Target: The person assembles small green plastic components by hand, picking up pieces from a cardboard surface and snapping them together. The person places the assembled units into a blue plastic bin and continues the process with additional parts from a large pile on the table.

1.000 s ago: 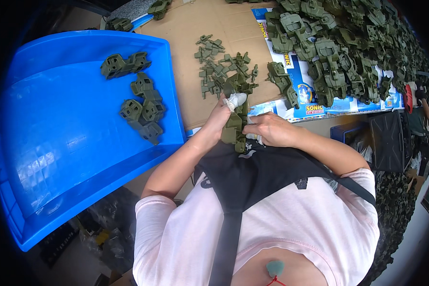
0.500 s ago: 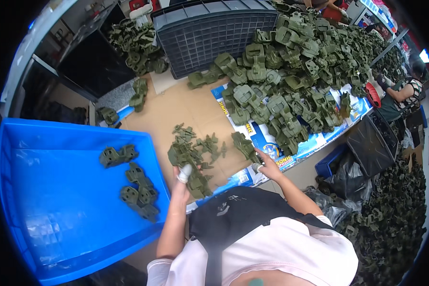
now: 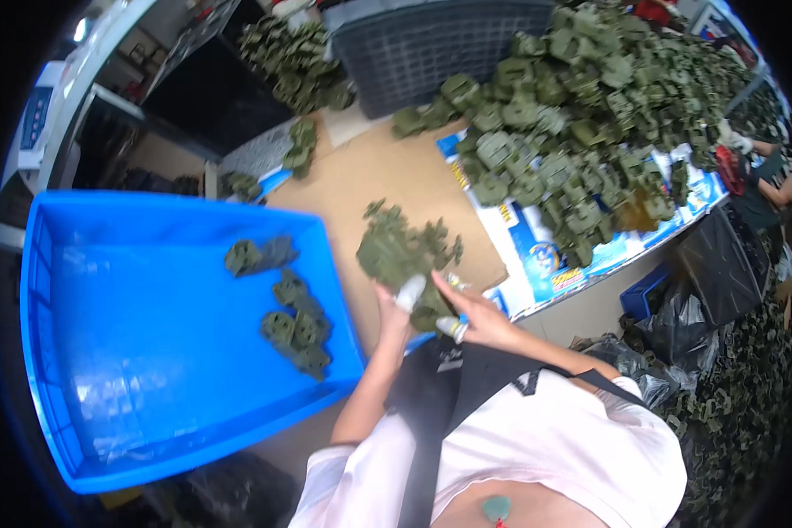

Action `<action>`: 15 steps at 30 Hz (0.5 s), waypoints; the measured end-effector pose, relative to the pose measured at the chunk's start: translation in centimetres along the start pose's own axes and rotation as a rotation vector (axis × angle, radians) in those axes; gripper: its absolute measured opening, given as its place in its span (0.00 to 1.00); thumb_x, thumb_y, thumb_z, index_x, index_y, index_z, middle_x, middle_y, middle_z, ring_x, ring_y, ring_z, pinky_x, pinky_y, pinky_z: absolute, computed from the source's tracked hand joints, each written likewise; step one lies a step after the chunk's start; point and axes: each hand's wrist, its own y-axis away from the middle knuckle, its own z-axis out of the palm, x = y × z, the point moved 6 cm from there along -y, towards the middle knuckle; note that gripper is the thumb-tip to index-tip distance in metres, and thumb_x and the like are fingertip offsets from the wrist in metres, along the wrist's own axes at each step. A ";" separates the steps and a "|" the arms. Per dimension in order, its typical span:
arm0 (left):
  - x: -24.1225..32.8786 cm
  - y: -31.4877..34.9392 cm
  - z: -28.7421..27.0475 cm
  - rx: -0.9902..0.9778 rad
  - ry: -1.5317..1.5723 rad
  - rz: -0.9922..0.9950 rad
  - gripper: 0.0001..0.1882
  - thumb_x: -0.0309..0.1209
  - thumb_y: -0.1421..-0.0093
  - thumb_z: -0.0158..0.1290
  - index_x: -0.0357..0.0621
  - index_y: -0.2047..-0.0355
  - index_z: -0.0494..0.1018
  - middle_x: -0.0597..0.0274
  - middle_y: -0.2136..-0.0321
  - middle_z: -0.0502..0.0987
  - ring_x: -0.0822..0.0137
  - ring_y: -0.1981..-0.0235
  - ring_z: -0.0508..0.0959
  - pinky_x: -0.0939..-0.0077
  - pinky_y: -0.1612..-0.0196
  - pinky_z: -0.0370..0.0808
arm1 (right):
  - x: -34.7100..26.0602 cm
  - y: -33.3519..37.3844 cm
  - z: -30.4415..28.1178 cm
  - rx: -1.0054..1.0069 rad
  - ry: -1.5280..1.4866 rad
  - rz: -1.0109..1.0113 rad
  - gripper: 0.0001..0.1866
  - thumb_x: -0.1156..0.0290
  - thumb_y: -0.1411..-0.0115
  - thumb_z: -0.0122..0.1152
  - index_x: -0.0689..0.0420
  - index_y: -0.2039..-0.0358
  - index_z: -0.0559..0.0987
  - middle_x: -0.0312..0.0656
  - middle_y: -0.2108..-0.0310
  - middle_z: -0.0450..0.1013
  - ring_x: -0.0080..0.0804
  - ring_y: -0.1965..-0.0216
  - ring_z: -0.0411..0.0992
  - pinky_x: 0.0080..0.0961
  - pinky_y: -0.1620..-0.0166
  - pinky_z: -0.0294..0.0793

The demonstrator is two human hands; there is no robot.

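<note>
Here, I have the left hand (image 3: 394, 315) wrapped around the olive-green part (image 3: 385, 256) over the cardboard (image 3: 405, 172), its long axis running far-left to near-right; the right hand (image 3: 491, 324) lies nearest its near end, though blur hides whether it grips.

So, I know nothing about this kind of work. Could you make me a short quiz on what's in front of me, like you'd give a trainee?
1. Multiple choice: on which side of the brown cardboard is the blue bin?
a) left
b) right
c) underneath

2. True or false: the blue bin is filled to the brim.

3. Short answer: what is the left hand holding?

Key:
1. a, left.
2. False: only a few green pieces lie in it, toward its right side.
3. An olive-green part, a little blurred here.
</note>
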 end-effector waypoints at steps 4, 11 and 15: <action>1.6 0.0 -0.9 0.095 0.133 0.148 0.25 0.21 0.50 0.55 0.43 0.52 0.61 0.62 0.60 0.71 0.70 0.60 0.72 0.76 0.58 0.71 | 0.5 -0.3 -1.0 0.097 -0.476 -0.073 0.35 0.65 0.41 0.51 0.52 0.38 0.47 0.46 0.37 0.45 0.37 0.37 0.43 0.30 0.39 0.48; 3.5 0.8 -0.6 -0.037 -0.017 0.201 0.34 0.32 0.50 0.56 0.47 0.44 0.55 0.60 0.52 0.64 0.64 0.50 0.64 0.65 0.48 0.62 | 5.1 -1.1 0.1 0.014 -0.736 0.222 0.34 0.67 0.48 0.60 0.57 0.43 0.59 0.45 0.51 0.66 0.33 0.49 0.64 0.29 0.52 0.65; 10.8 3.7 2.4 0.019 -0.913 0.736 0.45 0.45 0.54 0.59 0.46 0.40 0.49 0.51 0.44 0.56 0.52 0.40 0.52 0.52 0.40 0.45 | 2.9 -0.7 -4.5 -0.001 -0.041 0.170 0.31 0.68 0.51 0.61 0.56 0.46 0.62 0.50 0.51 0.66 0.42 0.49 0.65 0.32 0.49 0.64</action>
